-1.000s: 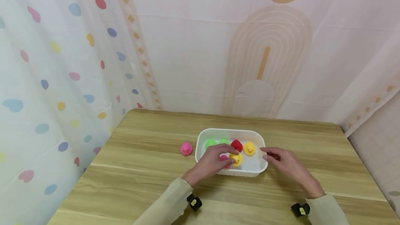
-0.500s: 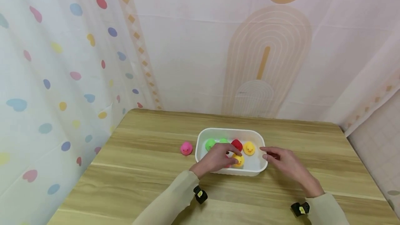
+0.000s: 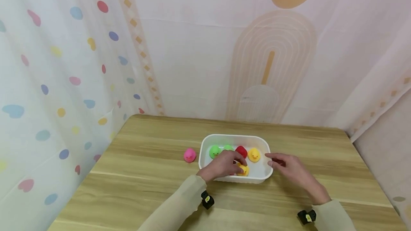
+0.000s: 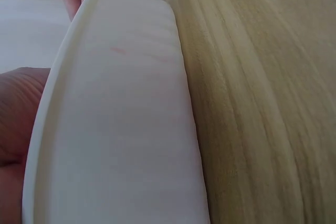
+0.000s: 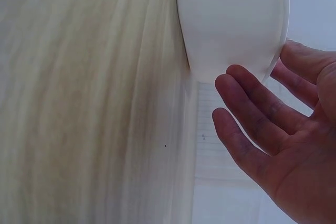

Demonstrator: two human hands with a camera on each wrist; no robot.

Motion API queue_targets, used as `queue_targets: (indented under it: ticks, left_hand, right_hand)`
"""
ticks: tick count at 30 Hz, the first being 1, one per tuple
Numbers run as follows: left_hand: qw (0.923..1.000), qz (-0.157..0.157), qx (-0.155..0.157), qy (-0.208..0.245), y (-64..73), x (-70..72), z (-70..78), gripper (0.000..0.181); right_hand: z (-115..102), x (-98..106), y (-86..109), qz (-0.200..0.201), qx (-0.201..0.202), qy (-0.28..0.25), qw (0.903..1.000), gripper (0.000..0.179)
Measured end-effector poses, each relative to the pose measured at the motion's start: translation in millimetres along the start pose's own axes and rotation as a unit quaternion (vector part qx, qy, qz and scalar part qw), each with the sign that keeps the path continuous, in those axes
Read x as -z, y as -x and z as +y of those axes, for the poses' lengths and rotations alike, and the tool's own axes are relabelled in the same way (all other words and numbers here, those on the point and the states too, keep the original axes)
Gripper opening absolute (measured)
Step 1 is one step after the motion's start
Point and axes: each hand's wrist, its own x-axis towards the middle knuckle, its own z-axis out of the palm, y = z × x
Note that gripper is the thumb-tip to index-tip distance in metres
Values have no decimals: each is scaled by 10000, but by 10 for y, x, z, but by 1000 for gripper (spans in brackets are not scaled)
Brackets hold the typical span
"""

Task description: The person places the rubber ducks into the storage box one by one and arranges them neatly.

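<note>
A white plastic tray (image 3: 236, 137) stands on the table with several toy ducks inside. My left hand (image 3: 224, 164) reaches over its near wall and holds a yellow rubber duck (image 3: 244, 170) between thumb and fingers. Under that hand another duck is mostly hidden. My right hand (image 3: 290, 167) is at the tray's right end; in the right wrist view its thumb (image 5: 302, 59) lies at the rim and several fingers extend along the outer wall. Behind the left hand sit a green duck (image 3: 214, 151), a second green duck (image 3: 228, 147), a red duck (image 3: 241, 152) and another yellow duck (image 3: 254, 155).
A pink duck (image 3: 189, 155) sits on the wooden table (image 3: 138, 174), left of the tray. Patterned curtains (image 3: 192, 63) hang behind the table and along its left side.
My left hand has shifted slightly right and lower into the tray with the yellow duck. My right hand stays at the tray's end.
</note>
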Motion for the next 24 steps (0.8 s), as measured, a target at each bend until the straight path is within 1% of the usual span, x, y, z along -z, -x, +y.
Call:
queue_targets:
  ticks: [6, 8, 11, 13, 15, 17, 21, 24]
  left_hand:
    - [9998, 34, -88, -170, 23, 0, -6, 20]
    - [9995, 130, -245, -169, 54, 11, -5, 20]
    - [9971, 383, -656, -67, 144, 64, 1, 20]
    - [9933, 605, -987, -38, 219, 110, -10, 20]
    - [9894, 816, -1203, -55, 308, 171, -36, 21]
    - [9859, 1015, -1331, -20, 399, 240, -87, 21]
    - [9774, 1387, -1591, 86, 556, 377, -252, 23]
    - [9695, 1694, -1772, -69, 639, 462, -386, 23]
  right_hand:
    - [-3, -7, -5, -3, -3, 17, 10000, 33]
    - [3, -6, -3, -16, 11, 46, 10000, 33]
    - [20, 2, 3, 12, -20, 26, 10000, 33]
    - [30, 15, 15, 48, -30, -9, 10000, 33]
    - [39, 30, 25, 92, -45, -38, 9999, 33]
    - [41, 40, 32, 113, -19, -36, 9999, 33]
    - [29, 49, 44, 89, 3, -12, 10000, 34]
    - [23, 56, 51, 84, -48, -11, 10000, 34]
